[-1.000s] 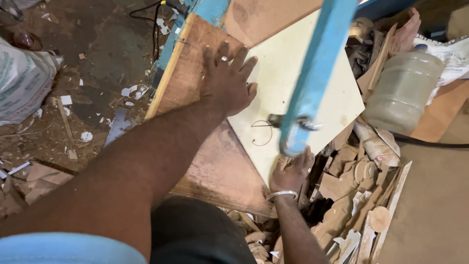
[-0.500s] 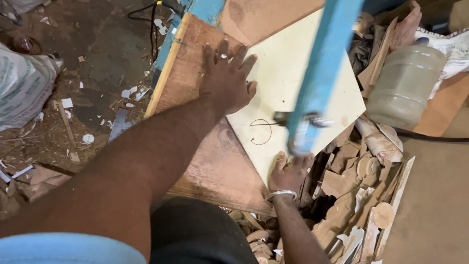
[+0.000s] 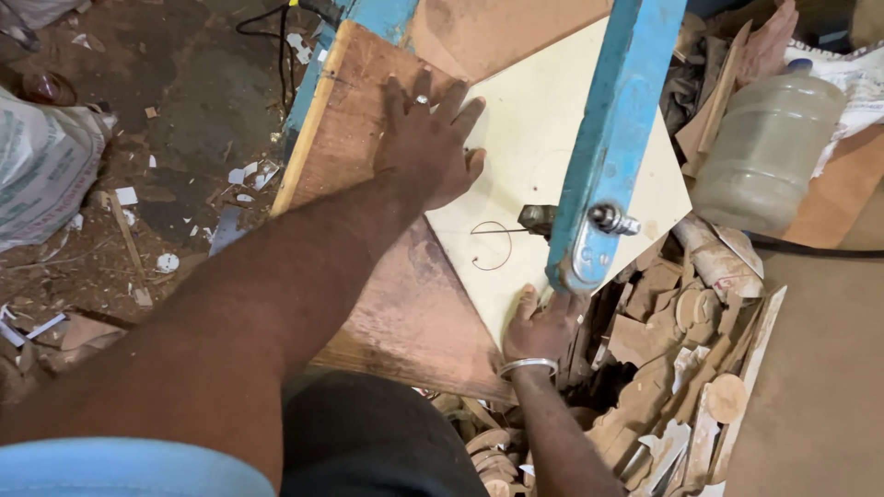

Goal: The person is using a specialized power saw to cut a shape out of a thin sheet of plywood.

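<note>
Now sawing: my left hand (image 3: 425,138) flat on cream square board (image 3: 543,156), right hand (image 3: 543,327) gripping its near corner.
Next: probably turn board along the curve under blue saw arm (image 3: 612,138).

A dirt floor (image 3: 184,110) littered with paper scraps lies left of the hands, a woven sack (image 3: 41,170) at its far left edge, while a heap of wood offcuts (image 3: 681,368) and a cloudy plastic jug (image 3: 764,152) sit to their right.

A clear plastic jug (image 3: 764,152) stands by wood offcuts (image 3: 681,368); a white sack (image 3: 41,166), perhaps woven, lies on the littered floor (image 3: 184,101).
</note>
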